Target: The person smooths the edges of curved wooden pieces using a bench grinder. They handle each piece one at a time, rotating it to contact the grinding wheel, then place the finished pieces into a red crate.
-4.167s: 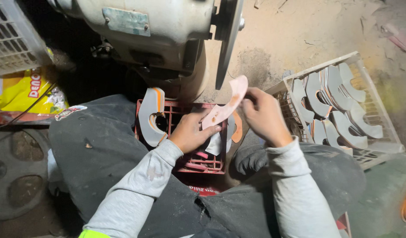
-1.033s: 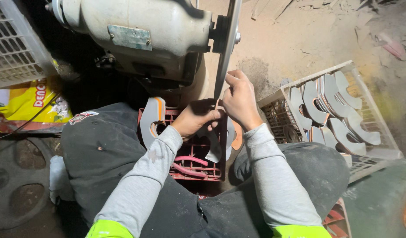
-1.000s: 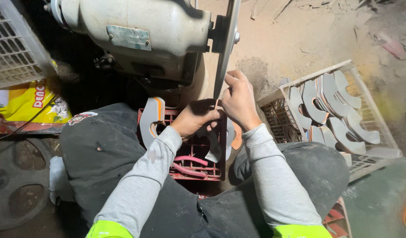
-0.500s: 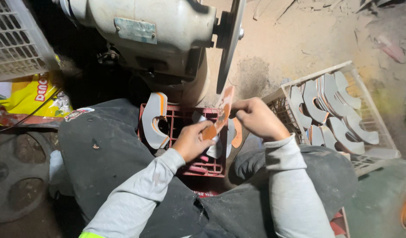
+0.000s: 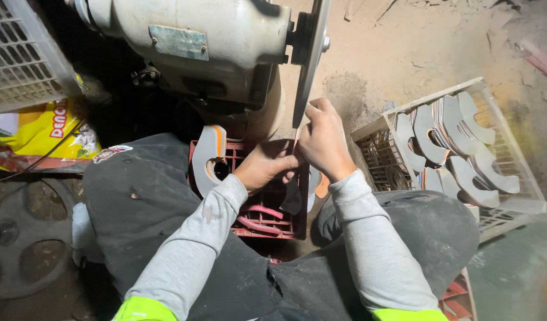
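My left hand (image 5: 266, 165) and my right hand (image 5: 324, 139) together grip a thin curved piece, pressed up against the edge of the grinding disc (image 5: 308, 59) of a pale motor machine (image 5: 196, 47). The piece is mostly hidden between my fingers. Below my hands stands a red crate (image 5: 264, 217) between my knees, with a grey curved piece with orange edging (image 5: 209, 157) leaning at its left side and other curved pieces (image 5: 312, 184) at its right.
A white wire basket (image 5: 511, 205) on the right holds several grey curved pieces (image 5: 457, 148). A white mesh crate (image 5: 24, 56) and a yellow bag (image 5: 48, 128) lie at the left. The sandy ground stretches behind the machine.
Both hands have risen from above the red crate back up to the disc's edge, bringing the held piece against it.
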